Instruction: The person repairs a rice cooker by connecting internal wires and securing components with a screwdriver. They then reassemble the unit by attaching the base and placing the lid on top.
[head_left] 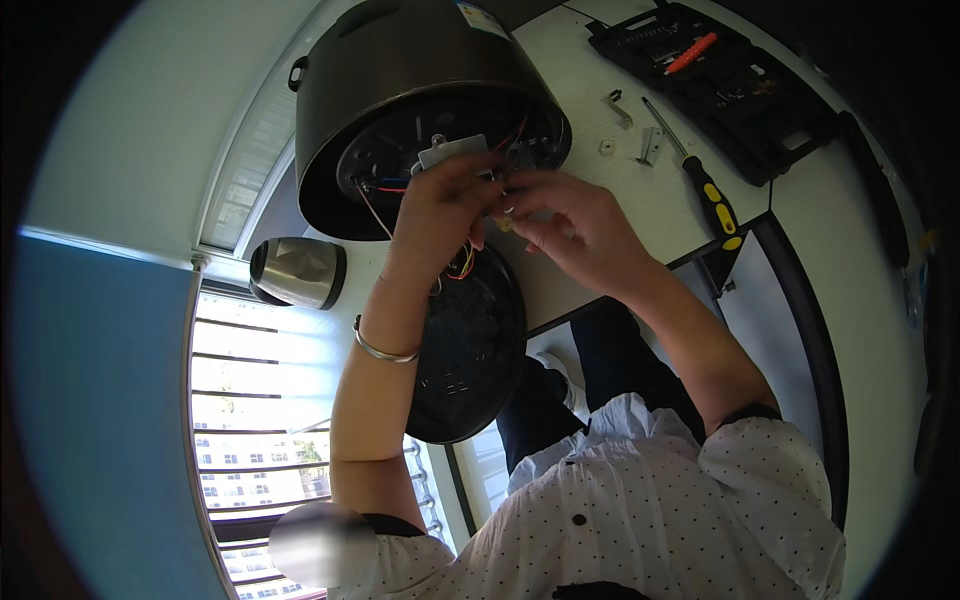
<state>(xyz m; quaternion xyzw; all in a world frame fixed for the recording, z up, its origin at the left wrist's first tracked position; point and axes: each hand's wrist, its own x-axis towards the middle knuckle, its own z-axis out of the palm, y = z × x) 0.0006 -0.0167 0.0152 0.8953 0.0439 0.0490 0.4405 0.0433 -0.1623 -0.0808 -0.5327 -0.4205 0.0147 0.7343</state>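
Observation:
A dark, pot-shaped appliance housing (390, 60), like a rice cooker body, lies tipped with its open underside toward me. Inside it sit a metal plate (450, 150) and red and blue wires. My left hand (445, 200) is at the opening, its fingers bent together over the wiring. Close against it, my right hand (580, 220) has thumb and fingers pinched around a small yellowish piece whose kind I cannot make out. What the left fingertips hold is hidden. Below the hands, a round black vented base cover (465, 350) hangs near thin yellow and red wires (462, 265).
A black-and-yellow screwdriver (712, 195) lies on the white table (560, 270), beside a metal bracket (650, 147) and a bent metal strip (620, 108). An open black tool case (790, 125) holds a red-handled tool (692, 53). At left, a steel kettle (305, 272) lies near the window.

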